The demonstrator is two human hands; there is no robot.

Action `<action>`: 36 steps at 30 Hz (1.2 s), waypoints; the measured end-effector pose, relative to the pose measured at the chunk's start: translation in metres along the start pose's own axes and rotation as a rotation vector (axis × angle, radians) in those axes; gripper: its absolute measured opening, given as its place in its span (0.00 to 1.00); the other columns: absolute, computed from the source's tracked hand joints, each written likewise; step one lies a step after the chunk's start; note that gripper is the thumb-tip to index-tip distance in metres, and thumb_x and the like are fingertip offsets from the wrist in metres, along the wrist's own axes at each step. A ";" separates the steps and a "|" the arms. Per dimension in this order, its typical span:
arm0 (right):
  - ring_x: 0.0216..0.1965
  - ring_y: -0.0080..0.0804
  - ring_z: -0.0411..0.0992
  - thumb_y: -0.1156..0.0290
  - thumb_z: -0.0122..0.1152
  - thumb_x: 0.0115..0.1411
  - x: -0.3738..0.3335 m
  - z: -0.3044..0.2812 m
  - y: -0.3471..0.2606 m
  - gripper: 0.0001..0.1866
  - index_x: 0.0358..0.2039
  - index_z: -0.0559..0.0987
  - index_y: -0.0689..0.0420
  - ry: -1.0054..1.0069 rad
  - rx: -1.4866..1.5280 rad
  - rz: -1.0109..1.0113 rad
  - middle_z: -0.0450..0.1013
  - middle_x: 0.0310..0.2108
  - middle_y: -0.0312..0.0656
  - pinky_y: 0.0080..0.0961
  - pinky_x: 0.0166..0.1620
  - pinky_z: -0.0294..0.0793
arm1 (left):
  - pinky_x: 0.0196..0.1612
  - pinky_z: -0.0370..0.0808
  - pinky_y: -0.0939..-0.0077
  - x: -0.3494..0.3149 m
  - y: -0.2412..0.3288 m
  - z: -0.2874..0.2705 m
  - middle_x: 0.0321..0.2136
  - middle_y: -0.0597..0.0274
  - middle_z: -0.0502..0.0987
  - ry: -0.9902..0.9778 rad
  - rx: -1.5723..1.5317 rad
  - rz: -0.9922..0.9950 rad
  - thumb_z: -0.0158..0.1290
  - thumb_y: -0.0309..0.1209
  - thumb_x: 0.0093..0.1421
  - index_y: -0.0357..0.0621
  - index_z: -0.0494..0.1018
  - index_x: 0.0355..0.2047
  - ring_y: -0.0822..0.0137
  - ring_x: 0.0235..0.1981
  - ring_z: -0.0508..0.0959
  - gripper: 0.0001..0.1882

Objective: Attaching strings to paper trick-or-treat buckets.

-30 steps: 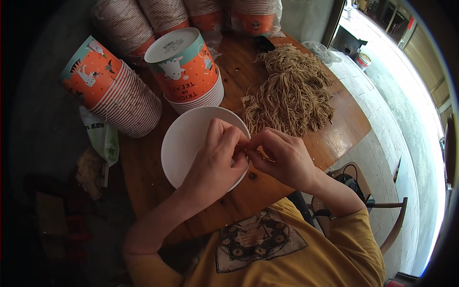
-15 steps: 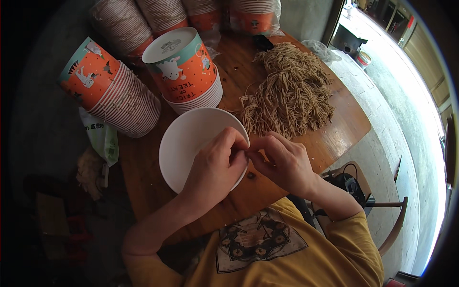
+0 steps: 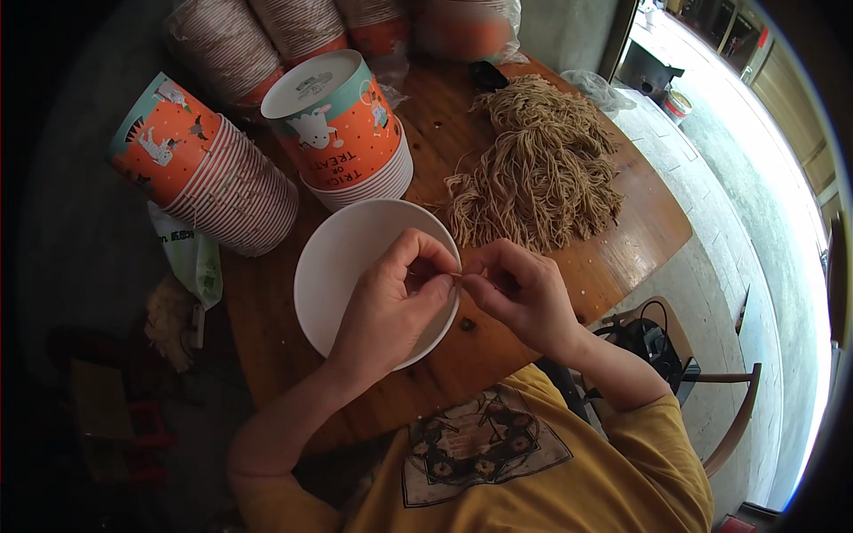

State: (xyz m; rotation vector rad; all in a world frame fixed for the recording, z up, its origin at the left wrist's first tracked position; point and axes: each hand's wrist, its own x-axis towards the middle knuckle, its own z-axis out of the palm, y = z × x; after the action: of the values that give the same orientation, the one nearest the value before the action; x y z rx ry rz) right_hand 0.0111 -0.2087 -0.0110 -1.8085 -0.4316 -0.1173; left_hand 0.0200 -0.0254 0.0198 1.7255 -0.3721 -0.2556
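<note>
A white-lined paper bucket (image 3: 330,271) stands mouth up in front of me. Over its right rim my left hand (image 3: 386,306) is closed in a pinch, fingers bent inside the mouth. My right hand (image 3: 524,289) pinches from just outside the same rim, its fingertips meeting the left ones. Between them shows a tiny bit of what looks like tan cord (image 3: 457,275); the fingers hide most of it. Beyond my right hand lies a loose heap of tan cords (image 3: 551,169). Behind the bucket, a stack of orange and teal buckets (image 3: 342,133) stands upside down.
Another nested bucket stack (image 3: 209,169) leans at the left table edge, cords along its side. Several plastic-wrapped stacks (image 3: 222,44) line the back of the wooden table (image 3: 653,226). A chair (image 3: 737,417) with a black bag (image 3: 640,342) is at the right.
Both hands stay pinched at the right rim. The fingertips have shifted slightly, showing a little more of the tan bit between them. The bucket has moved very slightly left.
</note>
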 end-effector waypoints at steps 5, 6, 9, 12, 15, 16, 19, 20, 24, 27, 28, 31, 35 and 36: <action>0.17 0.17 0.65 0.72 0.61 0.57 0.001 0.000 0.004 0.06 0.32 0.74 0.58 -0.007 0.066 0.081 0.67 0.18 0.34 0.18 0.21 0.65 | 0.46 0.70 0.81 0.000 -0.002 0.000 0.37 0.68 0.71 -0.004 -0.051 -0.019 0.46 0.20 0.61 0.40 0.67 0.42 0.79 0.39 0.71 0.09; 0.17 0.17 0.64 0.72 0.61 0.57 0.002 0.000 0.005 0.06 0.32 0.74 0.58 -0.006 0.062 0.077 0.67 0.18 0.34 0.18 0.22 0.65 | 0.45 0.71 0.80 -0.001 -0.002 0.000 0.36 0.67 0.71 0.014 -0.017 -0.027 0.47 0.20 0.60 0.40 0.68 0.42 0.78 0.39 0.72 0.09; 0.17 0.19 0.62 0.71 0.62 0.56 0.004 -0.001 0.001 0.06 0.32 0.74 0.58 0.014 -0.037 -0.011 0.67 0.18 0.35 0.20 0.22 0.65 | 0.43 0.72 0.79 -0.004 -0.001 -0.003 0.35 0.65 0.72 0.026 0.052 -0.041 0.47 0.20 0.60 0.38 0.68 0.42 0.76 0.38 0.73 0.10; 0.17 0.19 0.64 0.71 0.62 0.56 0.006 -0.002 -0.003 0.06 0.32 0.74 0.58 -0.002 -0.115 -0.029 0.67 0.18 0.36 0.20 0.22 0.65 | 0.42 0.72 0.79 -0.006 0.001 -0.003 0.35 0.64 0.72 0.006 0.070 -0.063 0.47 0.22 0.61 0.37 0.68 0.42 0.75 0.37 0.73 0.09; 0.17 0.20 0.64 0.71 0.62 0.56 0.007 -0.003 -0.005 0.07 0.32 0.74 0.58 -0.002 -0.119 -0.035 0.67 0.18 0.36 0.20 0.22 0.66 | 0.41 0.72 0.79 -0.005 0.001 -0.003 0.35 0.63 0.73 -0.010 0.038 -0.137 0.47 0.23 0.61 0.36 0.67 0.42 0.75 0.37 0.73 0.09; 0.17 0.20 0.64 0.71 0.62 0.56 0.007 -0.003 -0.005 0.07 0.32 0.74 0.58 -0.004 -0.119 -0.035 0.67 0.18 0.36 0.20 0.22 0.66 | 0.41 0.72 0.79 -0.005 0.000 -0.003 0.34 0.64 0.73 -0.013 0.023 -0.193 0.47 0.24 0.62 0.36 0.67 0.42 0.75 0.36 0.73 0.09; 0.17 0.20 0.68 0.71 0.62 0.56 0.007 -0.004 -0.008 0.07 0.32 0.75 0.59 -0.010 -0.155 -0.067 0.68 0.17 0.36 0.20 0.21 0.67 | 0.40 0.72 0.79 -0.003 0.001 -0.001 0.33 0.64 0.73 -0.038 -0.023 -0.192 0.48 0.25 0.62 0.36 0.67 0.40 0.76 0.35 0.73 0.08; 0.17 0.20 0.69 0.71 0.61 0.56 0.007 -0.004 -0.010 0.07 0.32 0.75 0.59 -0.022 -0.141 -0.058 0.68 0.17 0.36 0.20 0.21 0.68 | 0.40 0.72 0.79 -0.003 0.001 -0.002 0.33 0.64 0.73 -0.038 -0.024 -0.193 0.48 0.25 0.62 0.36 0.67 0.40 0.76 0.35 0.73 0.08; 0.17 0.23 0.73 0.70 0.61 0.57 0.012 -0.010 -0.017 0.07 0.32 0.75 0.59 -0.133 -0.136 -0.017 0.70 0.18 0.36 0.20 0.21 0.69 | 0.37 0.71 0.81 -0.003 0.007 -0.011 0.30 0.65 0.73 -0.089 0.027 -0.209 0.49 0.25 0.62 0.36 0.68 0.38 0.78 0.32 0.72 0.06; 0.18 0.19 0.71 0.70 0.60 0.57 0.015 -0.014 -0.018 0.07 0.32 0.75 0.59 -0.217 -0.059 0.103 0.69 0.18 0.35 0.18 0.22 0.69 | 0.36 0.71 0.82 -0.001 0.009 -0.015 0.30 0.67 0.73 -0.154 -0.099 -0.285 0.48 0.26 0.62 0.39 0.68 0.36 0.79 0.30 0.71 0.04; 0.18 0.19 0.71 0.70 0.60 0.57 0.016 -0.015 -0.015 0.07 0.32 0.75 0.59 -0.217 -0.060 0.101 0.69 0.18 0.35 0.18 0.22 0.69 | 0.36 0.70 0.83 0.000 0.010 -0.016 0.30 0.68 0.72 -0.189 -0.204 -0.326 0.47 0.26 0.63 0.41 0.68 0.35 0.79 0.29 0.71 0.03; 0.24 0.13 0.67 0.68 0.60 0.58 0.017 -0.017 -0.005 0.08 0.33 0.75 0.59 -0.266 0.125 0.207 0.70 0.21 0.31 0.15 0.27 0.67 | 0.38 0.71 0.82 0.000 0.008 -0.015 0.31 0.68 0.72 -0.179 -0.266 -0.367 0.46 0.27 0.63 0.42 0.69 0.37 0.78 0.32 0.72 0.04; 0.29 0.10 0.62 0.66 0.60 0.59 0.018 -0.017 -0.005 0.10 0.33 0.75 0.60 -0.320 0.379 0.347 0.69 0.25 0.26 0.13 0.32 0.64 | 0.40 0.71 0.81 -0.001 0.008 -0.015 0.31 0.67 0.72 -0.165 -0.248 -0.352 0.45 0.28 0.64 0.42 0.69 0.39 0.78 0.35 0.73 0.06; 0.30 0.10 0.62 0.65 0.60 0.60 0.017 -0.017 -0.006 0.10 0.33 0.75 0.60 -0.311 0.401 0.359 0.69 0.26 0.26 0.13 0.33 0.64 | 0.40 0.71 0.81 -0.002 0.009 -0.014 0.32 0.67 0.72 -0.155 -0.261 -0.364 0.45 0.29 0.64 0.42 0.69 0.39 0.78 0.35 0.73 0.06</action>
State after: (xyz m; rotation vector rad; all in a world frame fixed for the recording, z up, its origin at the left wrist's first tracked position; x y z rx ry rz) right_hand 0.0270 -0.2193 0.0039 -1.4795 -0.3135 0.4746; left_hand 0.0227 -0.0135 0.0313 1.5103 -0.1252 -0.6759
